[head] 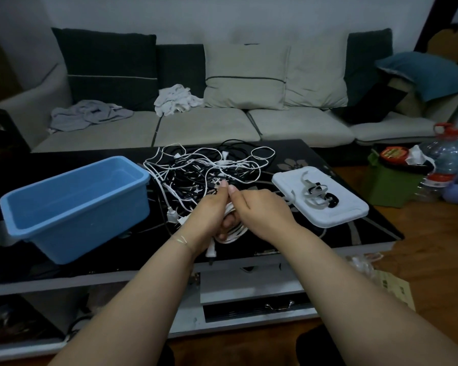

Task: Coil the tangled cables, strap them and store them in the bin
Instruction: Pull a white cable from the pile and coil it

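A tangle of white and black cables [209, 167] lies on the dark glass table [328, 159]. My left hand [212, 215] grips a coiled white cable [234, 232] just above the table's near edge, and a plug hangs below the wrist. My right hand [259, 210] meets it from the right, fingers curled on the same white cable. An empty blue bin [74, 204] stands to the left. A white lid [320, 202] on the right carries several straps [317, 192], white and black.
A sofa [209, 122] with cushions and crumpled cloths runs behind the table. Right of the table, on the floor, stand a green box [391, 186], a large water bottle [444, 159] and a purple ball [456, 192]. A drawer [251, 305] sits below the tabletop.
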Demonstrator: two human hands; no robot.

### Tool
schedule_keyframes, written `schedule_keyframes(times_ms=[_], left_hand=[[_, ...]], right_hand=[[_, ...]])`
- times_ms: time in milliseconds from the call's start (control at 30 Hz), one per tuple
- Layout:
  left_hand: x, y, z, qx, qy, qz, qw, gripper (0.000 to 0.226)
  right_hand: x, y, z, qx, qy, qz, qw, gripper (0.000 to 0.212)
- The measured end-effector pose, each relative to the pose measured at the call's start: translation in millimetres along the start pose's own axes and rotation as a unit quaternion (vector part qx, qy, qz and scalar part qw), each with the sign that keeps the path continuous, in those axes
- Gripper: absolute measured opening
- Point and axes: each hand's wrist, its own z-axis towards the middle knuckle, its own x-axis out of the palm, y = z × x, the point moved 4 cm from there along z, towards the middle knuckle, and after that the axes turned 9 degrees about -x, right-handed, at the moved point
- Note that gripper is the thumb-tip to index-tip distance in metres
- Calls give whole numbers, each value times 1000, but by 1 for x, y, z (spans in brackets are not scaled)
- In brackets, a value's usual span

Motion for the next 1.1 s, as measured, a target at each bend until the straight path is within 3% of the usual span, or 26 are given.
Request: schedule_keyframes(times_ms=[133,267,400,600,733,833,933,1033,1100], left_hand=[[3,-5,18,65,-82,-3,994,47],[15,-7,28,100,-52,15,994,49],[28,-8,34,110,-5,-37,993,36],[42,-3,60,117,-109,-6,987,27],[43,0,74,112,-134,36,984,28],[46,-2,85,99,-140,81,982,27],[42,0,91,82,-149,100,980,27],[36,6,93,72,-159,121,977,28],[33,8,93,66,-159,114,979,29]], right_hand=[[-6,-10,5,37,-65,15,997,58],[-12,-32,8,104,-92,49,989,53],[-9,-52,12,152,-88,77,981,57],[13,-82,19,208,-34,143,967,50],[21,-90,22,229,-1,162,960,55],[14,-104,24,243,-5,132,961,49],[9,-118,22,234,20,46,971,29],[17,-128,22,232,117,-44,965,39],[24,-131,23,250,129,-64,957,41]])
